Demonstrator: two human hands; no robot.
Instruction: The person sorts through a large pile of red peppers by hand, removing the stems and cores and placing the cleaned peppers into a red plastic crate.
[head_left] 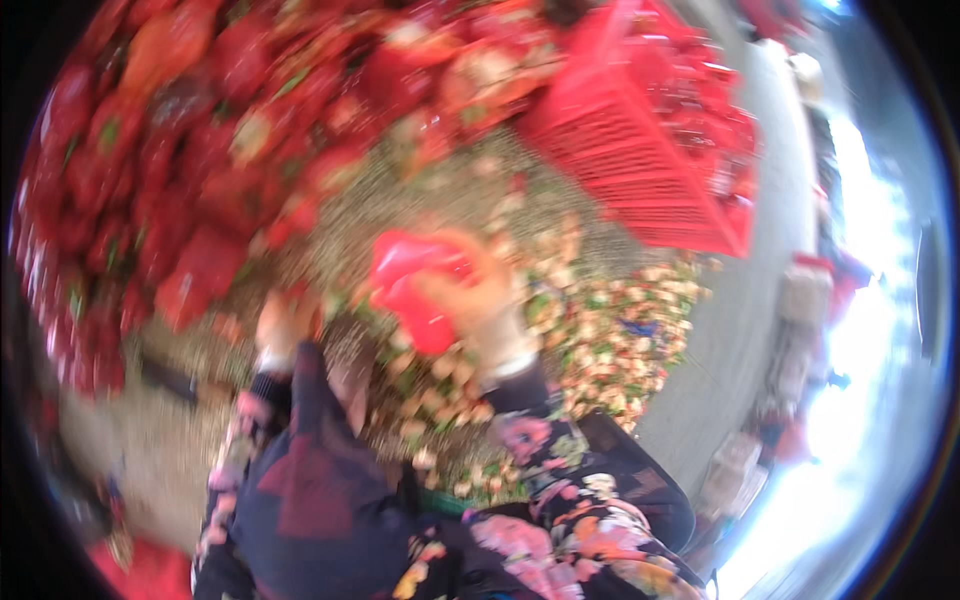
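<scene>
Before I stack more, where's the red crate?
Head view, upper right: the red crate sits tilted beside the red pepper pile, above the scattered trimmings.

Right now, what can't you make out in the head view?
- Right hand: motion blur hides the finger positions on the red pepper.
- Left hand: blurred; whether it holds anything can't be told.
- Red crate: contents smeared.
- Right edge: glare washes out the stacked things.

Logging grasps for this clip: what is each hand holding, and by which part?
Right hand grips a red pepper around its right side. Left hand is too blurred to tell.
</scene>
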